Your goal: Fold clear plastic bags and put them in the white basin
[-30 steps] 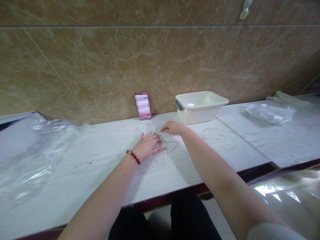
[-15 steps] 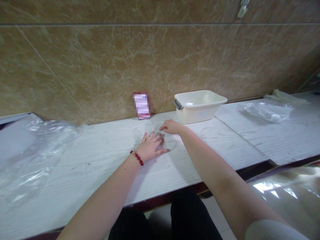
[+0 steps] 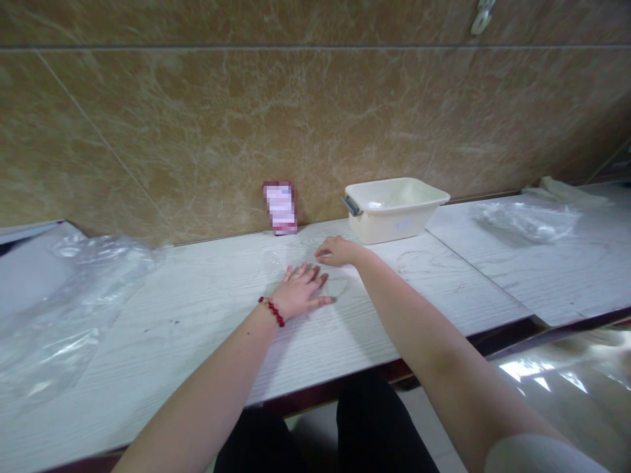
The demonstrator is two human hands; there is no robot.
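My left hand (image 3: 298,294) lies palm down with its fingers spread, pressing on a thin, clear plastic bag (image 3: 273,259) on the white wood-grain tabletop (image 3: 207,315). A red bead bracelet (image 3: 273,311) circles the left wrist. Just beyond it, to the right, my right hand (image 3: 338,251) has its fingers bent together, fingertips down at the bag's upper part. The pinch seems to be on the plastic, though the bag's see-through edges are hard to make out.
A cream plastic tub (image 3: 394,220) with a grey handle clip stands against the tiled wall. A phone-like item (image 3: 280,208), blurred, leans on the wall. Clear plastic sheeting (image 3: 73,295) covers the left end; crumpled clear plastic (image 3: 530,220) lies at the right.
Both hands keep nearly the same places. The left hand's fingers shift slightly on the plastic; the view moves a touch.
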